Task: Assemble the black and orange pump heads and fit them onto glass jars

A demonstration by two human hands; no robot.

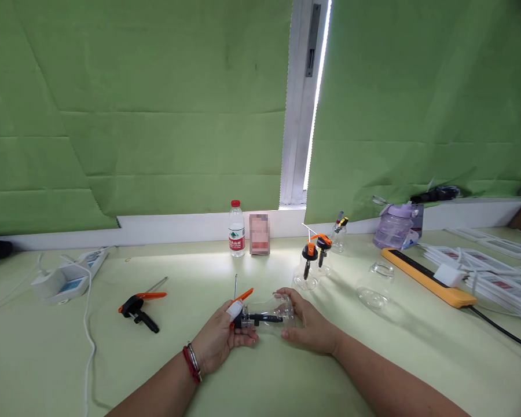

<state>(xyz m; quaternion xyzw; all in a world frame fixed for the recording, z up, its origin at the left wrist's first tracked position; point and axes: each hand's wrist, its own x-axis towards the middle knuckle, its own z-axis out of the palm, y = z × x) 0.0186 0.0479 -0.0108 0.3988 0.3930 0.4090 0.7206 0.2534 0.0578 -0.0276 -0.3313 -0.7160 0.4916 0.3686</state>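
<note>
A clear bottle (273, 310) lies on its side between my hands, low over the table. My right hand (310, 324) is curled around its wide base. At the neck, on the left, my left hand (221, 339) grips a black cap (237, 320) with an orange lever (245, 294) and a thin metal rod (236, 286) pointing up. The cap's black stem (264, 318) reaches inside the bottle. A white wrap covers my left thumb. Another black cap (134, 307) with an orange lever and metal rod lies on the table to the left.
Two capped bottles (306, 281) stand right of centre, with an uncapped clear bottle (375, 286) further right. Behind are a water bottle (237, 231), a phone-like box (259, 234) and a purple jug (393, 226). Power strips (429, 278) and white cables (89, 324) lie at both sides.
</note>
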